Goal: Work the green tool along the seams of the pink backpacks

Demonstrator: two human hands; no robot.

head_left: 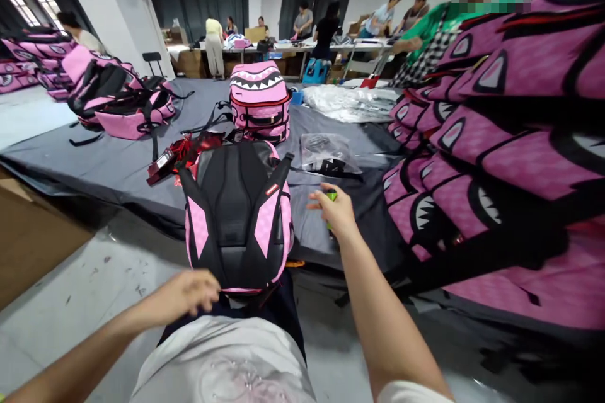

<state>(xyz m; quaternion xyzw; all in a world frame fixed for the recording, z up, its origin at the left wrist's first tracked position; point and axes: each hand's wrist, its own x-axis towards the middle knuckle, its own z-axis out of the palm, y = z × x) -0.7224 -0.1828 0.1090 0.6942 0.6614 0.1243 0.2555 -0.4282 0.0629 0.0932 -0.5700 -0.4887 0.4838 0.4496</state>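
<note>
A pink and black backpack (231,214) lies at the table's front edge, its padded black back panel and shoulder straps facing up. Close to its lower left corner is my left hand (196,293), fingers loosely bent and apart, slightly blurred, with nothing visible in them. To the right of the backpack, my right hand (336,211) is over the grey cloth, some fingers stretched out to the left. A small green and black tool (331,195) sits across its palm, showing between the fingers and below them; its exact kind is hidden.
Pink backpacks with shark-mouth prints pile high (491,138) on the right. Another backpack (259,101) stands behind mine. Red tags (177,154) lie left, a clear plastic bag (328,154) right. A co-worker in a green top (430,31) stands beyond; several others work at far tables.
</note>
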